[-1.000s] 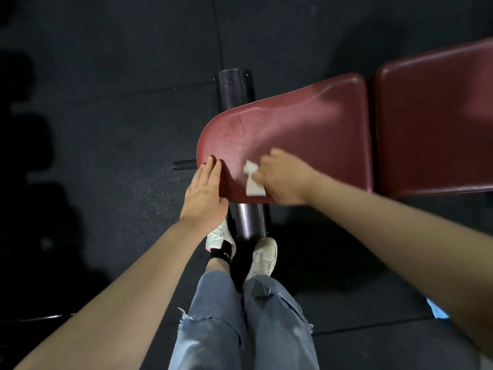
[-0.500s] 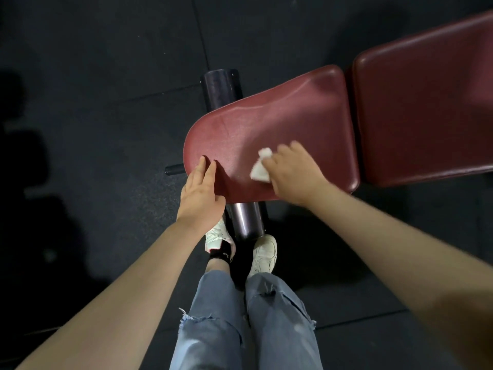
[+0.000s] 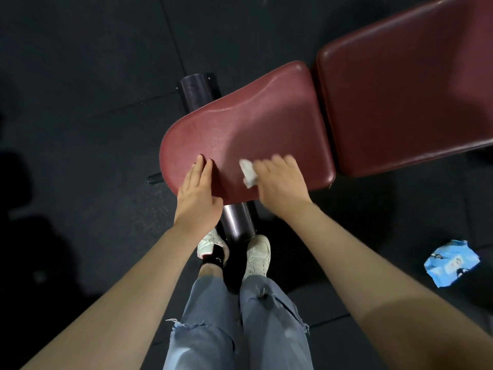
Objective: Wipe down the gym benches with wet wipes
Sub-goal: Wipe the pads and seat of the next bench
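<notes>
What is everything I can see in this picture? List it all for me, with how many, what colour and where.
seat pad: one, dark red, centre, under both hands
back pad: one, dark red, upper right, next to the seat pad
wipe: one, white, crumpled, on the seat pad's near part
foam roller: one, dark, running under the seat pad and out at both sides
packet: one, blue, on the floor at right
floor: black mats, all around
shoes: two, white, below the seat pad
jeans: light blue, frayed, bottom centre
left hand: flat on the seat pad's near edge
right hand: holds the wipe against the seat pad
</notes>
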Demonstrator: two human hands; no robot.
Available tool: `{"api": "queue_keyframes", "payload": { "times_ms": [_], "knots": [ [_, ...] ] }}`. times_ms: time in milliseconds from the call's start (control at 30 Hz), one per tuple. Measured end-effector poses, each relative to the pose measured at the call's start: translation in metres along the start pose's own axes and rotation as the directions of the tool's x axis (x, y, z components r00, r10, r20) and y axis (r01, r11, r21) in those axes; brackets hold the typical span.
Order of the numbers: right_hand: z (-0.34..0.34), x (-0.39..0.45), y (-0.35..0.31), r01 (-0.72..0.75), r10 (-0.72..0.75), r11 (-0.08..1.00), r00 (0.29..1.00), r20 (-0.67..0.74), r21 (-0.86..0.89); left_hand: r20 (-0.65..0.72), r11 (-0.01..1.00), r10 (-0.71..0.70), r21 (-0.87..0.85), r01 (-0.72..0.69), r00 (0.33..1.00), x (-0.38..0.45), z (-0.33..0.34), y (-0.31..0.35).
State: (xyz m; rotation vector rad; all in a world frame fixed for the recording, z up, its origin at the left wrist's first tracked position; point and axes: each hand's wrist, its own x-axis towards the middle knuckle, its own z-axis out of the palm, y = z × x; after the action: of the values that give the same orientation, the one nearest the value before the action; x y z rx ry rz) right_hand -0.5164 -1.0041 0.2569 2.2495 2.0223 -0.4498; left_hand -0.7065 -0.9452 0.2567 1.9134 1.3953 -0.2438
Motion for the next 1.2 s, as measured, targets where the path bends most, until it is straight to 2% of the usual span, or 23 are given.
{"api": "queue_keyframes", "payload": {
  "times_ms": [100,233,300,367,400,500,567,667,800,867,933,1000,1067,1133,1200],
  "knots": [
    [-0.025,0.095,0.012,-0.092,0.082,0.989,0.993,-0.086,-0.117,-0.018,1.0,0.014,0.006,-0.014,1.0,0.001,0.007,0.002],
    [-0.059,0.165,0.04,-0.243,0.242,0.966,0.97,-0.023,-0.088,-0.021,1.0,0.009,0.023,-0.008,1.0,0.001,0.011,0.0],
    [-0.052,0.148,0.036,-0.235,0.229,0.969,0.97,-0.078,-0.078,-0.021,0.999,0.0,0.035,0.0,1.0,0.001,0.011,0.0],
    [-0.033,0.096,0.022,-0.201,0.19,0.979,0.961,-0.199,-0.033,-0.018,0.999,-0.006,0.045,0.007,1.0,0.001,0.012,0.001],
    [-0.021,0.062,0.016,-0.195,0.194,0.981,0.957,-0.214,0.018,-0.023,0.999,-0.004,0.041,0.005,1.0,0.0,0.012,0.003],
    [0.003,-0.032,0.012,-0.224,0.237,0.966,0.966,-0.1,0.132,-0.049,0.998,0.055,0.019,-0.054,0.997,0.001,0.01,0.012],
    [0.004,-0.057,0.012,-0.256,0.268,0.953,0.962,-0.057,0.162,-0.06,0.994,0.11,0.026,-0.109,0.992,0.002,0.009,0.014],
    [-0.001,-0.022,0.022,-0.206,0.223,0.97,0.965,-0.139,0.129,-0.031,0.991,0.125,0.042,-0.124,0.992,0.002,0.01,0.015],
    [-0.04,0.099,0.044,-0.241,0.23,0.971,0.938,-0.258,-0.008,-0.003,0.991,0.12,0.067,-0.119,0.993,0.004,0.012,0.02],
    [-0.061,0.141,0.051,-0.263,0.261,0.965,0.958,-0.119,-0.005,0.006,0.989,0.117,0.085,-0.117,0.993,0.004,0.012,0.019],
    [-0.071,0.162,0.063,-0.315,0.314,0.948,0.949,-0.026,-0.039,0.016,0.989,0.117,0.091,-0.118,0.993,0.004,0.01,0.018],
    [-0.073,0.163,0.07,-0.365,0.363,0.929,0.931,-0.038,-0.06,0.015,0.989,0.119,0.089,-0.12,0.993,0.004,0.009,0.019],
    [-0.07,0.145,0.065,-0.325,0.322,0.944,0.945,-0.055,-0.058,0.009,0.991,0.111,0.078,-0.112,0.994,0.003,0.009,0.018],
    [-0.055,0.109,0.057,-0.273,0.27,0.962,0.954,-0.132,-0.012,0.006,0.993,0.1,0.065,-0.101,0.995,0.001,0.009,0.018],
    [-0.038,0.059,0.048,-0.287,0.291,0.957,0.943,-0.159,0.044,0.005,0.994,0.093,0.059,-0.093,0.996,0.001,0.01,0.019]
  ]
}}
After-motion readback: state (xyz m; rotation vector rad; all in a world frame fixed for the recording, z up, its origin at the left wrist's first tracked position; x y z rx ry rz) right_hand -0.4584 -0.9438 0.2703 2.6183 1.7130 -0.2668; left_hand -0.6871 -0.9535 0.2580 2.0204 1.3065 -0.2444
